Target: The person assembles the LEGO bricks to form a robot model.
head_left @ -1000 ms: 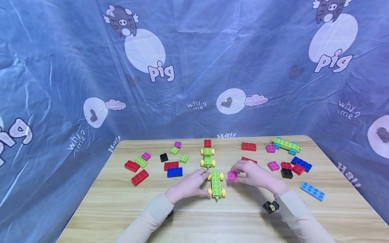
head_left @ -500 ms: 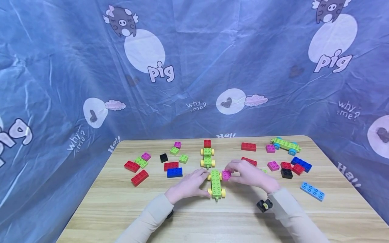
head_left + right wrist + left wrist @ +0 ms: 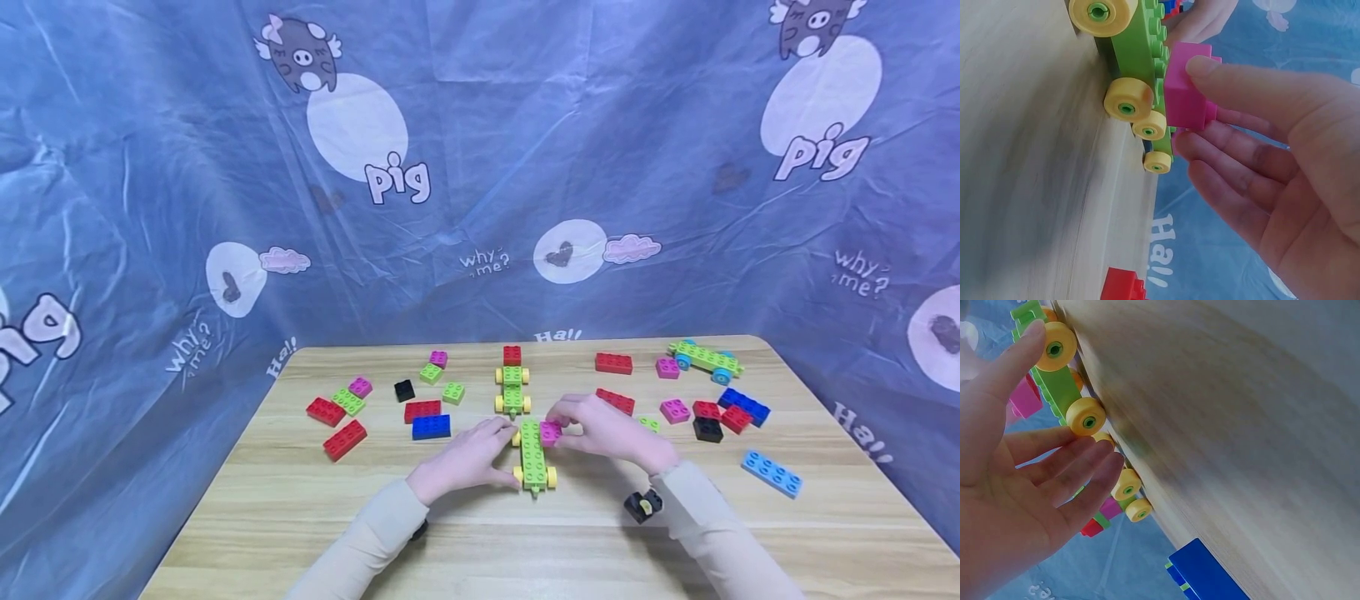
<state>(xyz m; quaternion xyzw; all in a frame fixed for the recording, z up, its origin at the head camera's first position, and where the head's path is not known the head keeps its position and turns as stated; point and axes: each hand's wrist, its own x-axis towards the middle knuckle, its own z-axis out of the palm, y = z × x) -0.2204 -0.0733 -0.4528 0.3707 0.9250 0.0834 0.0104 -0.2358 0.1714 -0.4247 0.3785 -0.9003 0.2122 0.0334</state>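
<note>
A light green wheeled toy car base (image 3: 533, 461) with yellow wheels stands on the table between the hands. The left hand (image 3: 467, 457) lies along its left side; in the left wrist view the thumb and index finger touch the two near yellow wheels (image 3: 1087, 416), the other fingers loosely extended. Between thumb and fingers, the right hand (image 3: 611, 429) pinches a pink building brick (image 3: 1185, 87). This brick overlaps the far right end of the car base in the head view. From the right wrist, it shows just above the green studs, tilted slightly.
Beyond the base stands another green wheeled base (image 3: 513, 390) with a red brick (image 3: 512, 355) behind it. Bricks lie on both sides, including a blue one (image 3: 431, 427) and a light blue one (image 3: 772, 473). A blue-wheeled car base (image 3: 706, 357) stands at back right.
The right hand has carried the pink brick leftward, from beside the car base to over its far right end. The left hand and the car base have stayed put.
</note>
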